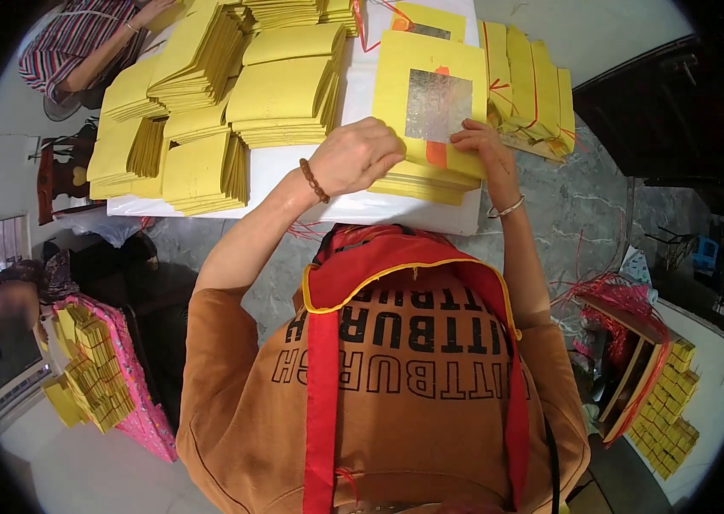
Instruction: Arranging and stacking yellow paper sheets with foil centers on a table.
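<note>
A stack of yellow paper sheets (426,176) lies on the white table (362,94) in front of me. Its top sheet (396,77) carries a silver foil square (437,104) and an orange mark. My left hand (360,156), with a bead bracelet at the wrist, is closed on the sheet's near left edge. My right hand (480,141), wearing a thin bangle, rests fingers-down on the sheet's near right part beside the foil.
Several folded yellow paper stacks (208,94) cover the table's left. More bundles tied with red string (529,90) stand at the right. Another person's arm (96,43) reaches in at top left. A pink basket of yellow bundles (101,377) sits lower left; a wooden crate (636,368) lower right.
</note>
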Demonstrator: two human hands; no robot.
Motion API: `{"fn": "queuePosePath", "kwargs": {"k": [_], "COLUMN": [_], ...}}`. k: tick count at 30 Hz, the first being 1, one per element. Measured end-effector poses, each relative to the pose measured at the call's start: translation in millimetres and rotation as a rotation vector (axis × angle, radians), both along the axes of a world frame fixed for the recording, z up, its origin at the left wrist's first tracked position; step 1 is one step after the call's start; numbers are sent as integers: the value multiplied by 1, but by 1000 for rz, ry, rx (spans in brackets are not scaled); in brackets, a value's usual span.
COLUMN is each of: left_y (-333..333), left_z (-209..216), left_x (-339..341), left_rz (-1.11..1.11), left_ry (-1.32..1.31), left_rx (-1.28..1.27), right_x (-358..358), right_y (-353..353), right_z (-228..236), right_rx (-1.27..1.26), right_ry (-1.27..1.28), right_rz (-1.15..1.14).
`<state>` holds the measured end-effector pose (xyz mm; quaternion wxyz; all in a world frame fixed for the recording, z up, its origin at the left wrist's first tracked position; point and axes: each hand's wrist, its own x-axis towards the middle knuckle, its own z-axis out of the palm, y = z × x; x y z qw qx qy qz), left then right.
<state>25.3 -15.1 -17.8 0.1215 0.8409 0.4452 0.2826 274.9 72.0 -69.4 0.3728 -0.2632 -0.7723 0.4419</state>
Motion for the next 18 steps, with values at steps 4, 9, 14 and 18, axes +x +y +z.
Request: {"fn": "queuePosePath", "kwargs": {"k": [4,9,14,18], "left_y": [9,13,17,18], "left_z": [0,2,6,9], "left_x": [-4,-5,-6,-5], "left_rz": [5,49,134,169], "left_ry": [-170,-247,-256,-267], "left_rx": [-125,-284,-533,-621], "right_x": [-3,-3,-1,3], "right_y": [-2,0,1,3], "right_z": [5,-2,-3,-8], "right_rx": [-58,-154,-162,-112], "right_ry": [32,71,58,63], "right_rz": [-16,-20,-16,24]}}
